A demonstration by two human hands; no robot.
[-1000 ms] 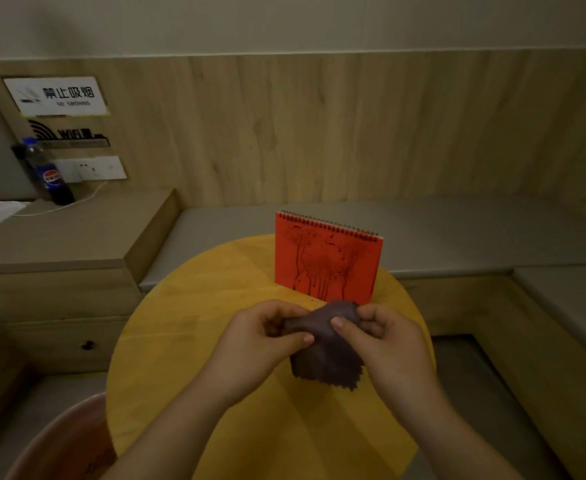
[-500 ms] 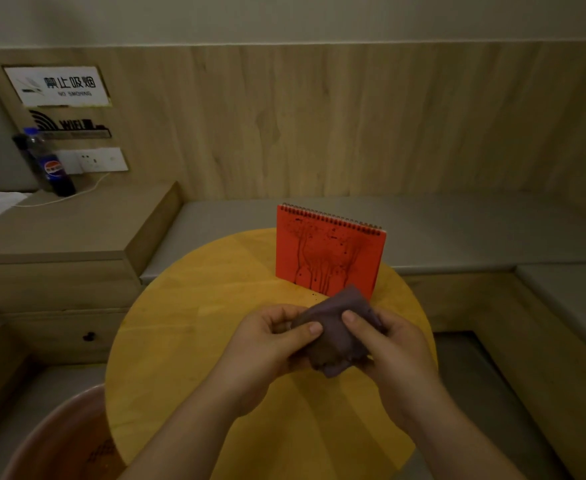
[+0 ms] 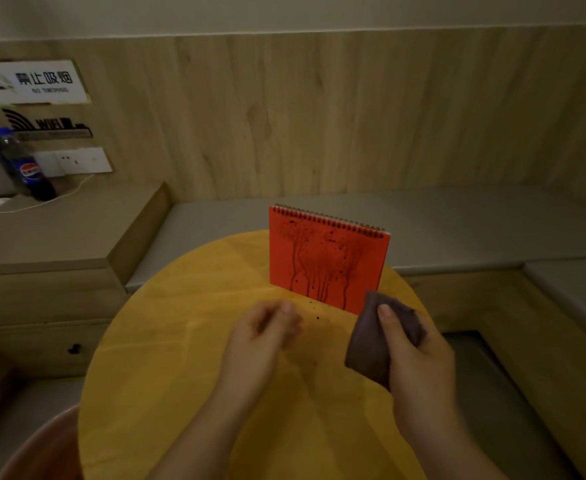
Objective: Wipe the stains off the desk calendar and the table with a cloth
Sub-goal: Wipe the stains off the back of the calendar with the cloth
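Note:
A red spiral-bound desk calendar (image 3: 329,258) stands upright at the far side of the round yellow wooden table (image 3: 167,341). Dark streaks and spots run down its front face. A few dark drops (image 3: 317,317) lie on the table just in front of it. My right hand (image 3: 419,362) holds a folded dark purple cloth (image 3: 371,344) by the calendar's lower right corner, thumb pressed on top. My left hand (image 3: 263,337) hovers left of the cloth with fingers loosely curled, holding nothing.
A grey cushioned bench (image 3: 457,223) wraps behind and to the right of the table. A wooden cabinet (image 3: 52,244) at the left carries a cola bottle (image 3: 28,168) and a white cable. A reddish basin rim (image 3: 42,445) shows at the lower left.
My left hand has let go of the cloth and moved left. My right hand has carried the folded cloth to the right, beside the calendar's lower right corner.

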